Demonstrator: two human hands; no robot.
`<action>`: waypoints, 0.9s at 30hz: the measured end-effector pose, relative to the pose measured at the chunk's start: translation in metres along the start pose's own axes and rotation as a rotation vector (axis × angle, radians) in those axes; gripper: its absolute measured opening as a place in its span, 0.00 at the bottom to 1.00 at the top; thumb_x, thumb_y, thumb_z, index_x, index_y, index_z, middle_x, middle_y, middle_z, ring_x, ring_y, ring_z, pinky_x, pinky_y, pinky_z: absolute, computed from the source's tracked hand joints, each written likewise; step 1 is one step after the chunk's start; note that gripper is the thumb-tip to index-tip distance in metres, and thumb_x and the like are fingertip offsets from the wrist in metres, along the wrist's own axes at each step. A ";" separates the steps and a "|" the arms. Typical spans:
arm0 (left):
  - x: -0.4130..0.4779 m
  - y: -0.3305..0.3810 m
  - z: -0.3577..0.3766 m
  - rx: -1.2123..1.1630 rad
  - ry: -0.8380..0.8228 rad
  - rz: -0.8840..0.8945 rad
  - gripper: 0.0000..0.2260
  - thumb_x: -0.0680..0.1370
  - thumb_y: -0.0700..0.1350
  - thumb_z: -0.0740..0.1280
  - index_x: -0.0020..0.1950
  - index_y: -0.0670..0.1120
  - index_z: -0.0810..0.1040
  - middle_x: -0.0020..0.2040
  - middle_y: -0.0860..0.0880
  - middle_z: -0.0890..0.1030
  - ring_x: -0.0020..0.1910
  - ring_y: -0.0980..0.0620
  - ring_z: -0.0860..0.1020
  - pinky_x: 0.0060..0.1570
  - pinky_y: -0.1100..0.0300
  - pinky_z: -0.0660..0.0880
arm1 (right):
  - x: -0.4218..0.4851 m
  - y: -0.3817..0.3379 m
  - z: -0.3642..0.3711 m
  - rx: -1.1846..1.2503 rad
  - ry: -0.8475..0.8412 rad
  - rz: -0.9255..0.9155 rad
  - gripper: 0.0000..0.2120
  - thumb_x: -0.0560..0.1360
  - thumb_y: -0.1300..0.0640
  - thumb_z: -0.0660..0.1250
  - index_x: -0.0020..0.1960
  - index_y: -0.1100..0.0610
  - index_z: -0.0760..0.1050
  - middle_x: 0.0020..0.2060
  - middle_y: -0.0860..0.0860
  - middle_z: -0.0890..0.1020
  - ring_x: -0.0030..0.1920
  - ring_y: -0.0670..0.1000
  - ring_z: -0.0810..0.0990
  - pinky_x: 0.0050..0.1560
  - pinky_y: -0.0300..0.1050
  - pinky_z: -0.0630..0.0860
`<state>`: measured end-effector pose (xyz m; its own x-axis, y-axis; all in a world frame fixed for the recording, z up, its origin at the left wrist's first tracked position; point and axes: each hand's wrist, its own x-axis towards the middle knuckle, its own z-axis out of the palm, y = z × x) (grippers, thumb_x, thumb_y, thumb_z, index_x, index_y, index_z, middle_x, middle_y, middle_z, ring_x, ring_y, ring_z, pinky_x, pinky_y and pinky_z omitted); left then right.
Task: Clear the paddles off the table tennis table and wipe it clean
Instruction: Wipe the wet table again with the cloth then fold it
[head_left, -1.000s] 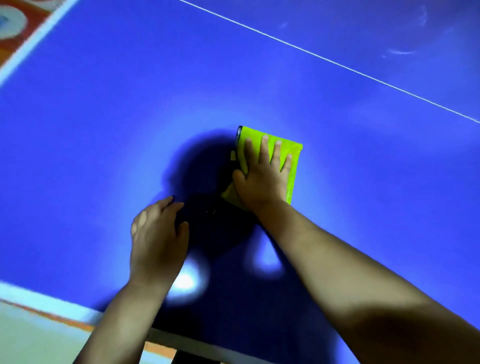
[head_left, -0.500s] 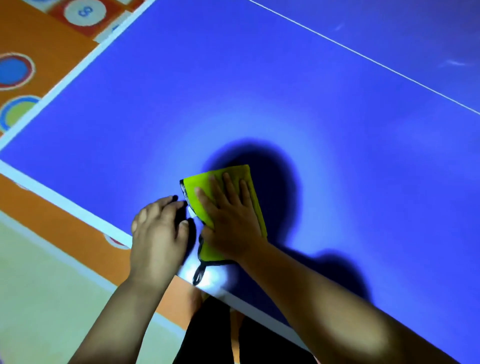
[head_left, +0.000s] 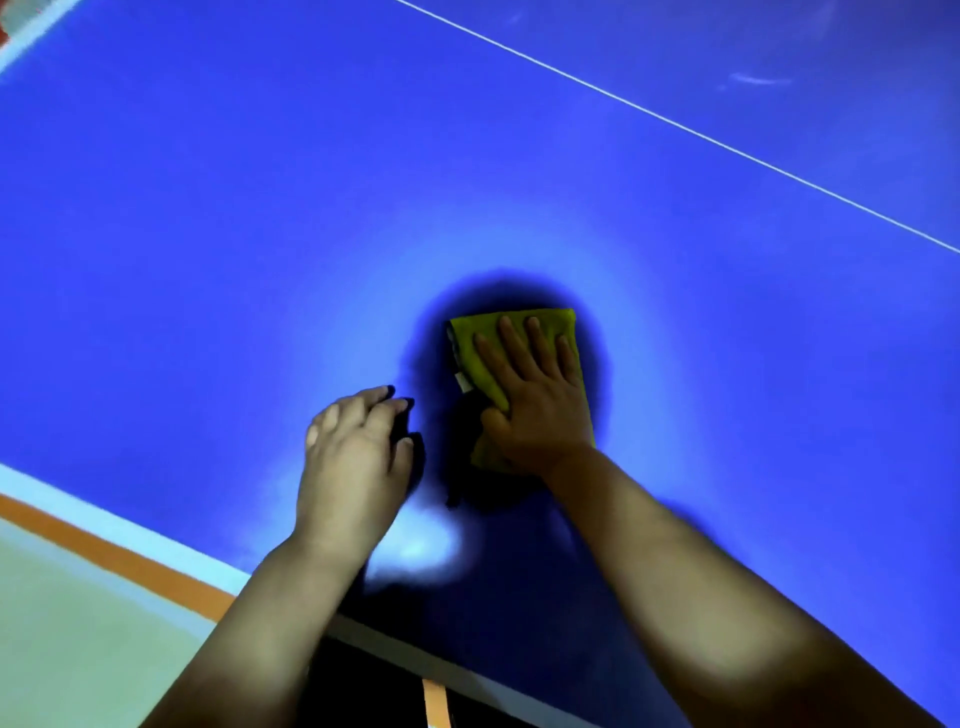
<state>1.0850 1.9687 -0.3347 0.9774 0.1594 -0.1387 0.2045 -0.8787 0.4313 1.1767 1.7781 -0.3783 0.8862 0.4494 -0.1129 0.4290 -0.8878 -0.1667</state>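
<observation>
A folded yellow-green cloth (head_left: 556, 325) lies flat on the blue table tennis table (head_left: 260, 234). My right hand (head_left: 535, 395) presses down on the cloth with straight, spread fingers. My left hand (head_left: 353, 462) rests on the table just left of the cloth, fingers bent with the tips touching the surface, holding nothing. No paddle is in view.
A thin white line (head_left: 675, 122) crosses the table diagonally at the upper right. The table's white near edge (head_left: 130, 525) runs along the lower left, with an orange and pale floor (head_left: 78, 623) beyond it. Faint smears (head_left: 758, 79) show at the top right.
My right hand has pushed the cloth away from the near edge, farther onto the table. The left hand stays planted on the surface beside it.
</observation>
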 end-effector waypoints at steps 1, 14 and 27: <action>0.002 0.015 0.009 0.005 -0.015 0.018 0.19 0.71 0.50 0.61 0.59 0.48 0.79 0.61 0.48 0.77 0.60 0.44 0.73 0.62 0.50 0.65 | -0.003 0.020 -0.002 0.005 0.008 0.033 0.37 0.66 0.43 0.55 0.75 0.49 0.65 0.75 0.54 0.64 0.76 0.62 0.57 0.74 0.59 0.46; -0.006 0.138 0.079 0.032 -0.112 0.218 0.21 0.71 0.51 0.56 0.58 0.48 0.79 0.60 0.48 0.78 0.58 0.44 0.75 0.60 0.56 0.60 | -0.089 0.227 -0.027 -0.035 0.051 0.523 0.36 0.71 0.45 0.56 0.78 0.44 0.54 0.78 0.51 0.55 0.78 0.58 0.49 0.75 0.59 0.43; -0.057 0.060 0.053 -0.045 -0.100 0.115 0.20 0.70 0.45 0.61 0.59 0.44 0.79 0.61 0.44 0.77 0.60 0.41 0.73 0.62 0.48 0.65 | -0.153 0.094 -0.005 0.027 -0.050 0.806 0.39 0.69 0.44 0.48 0.79 0.46 0.42 0.79 0.52 0.42 0.77 0.58 0.38 0.74 0.60 0.35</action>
<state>1.0389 1.8830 -0.3485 0.9849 0.0114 -0.1728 0.0959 -0.8671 0.4888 1.0818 1.6256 -0.3718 0.9121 -0.3231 -0.2523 -0.3432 -0.9385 -0.0390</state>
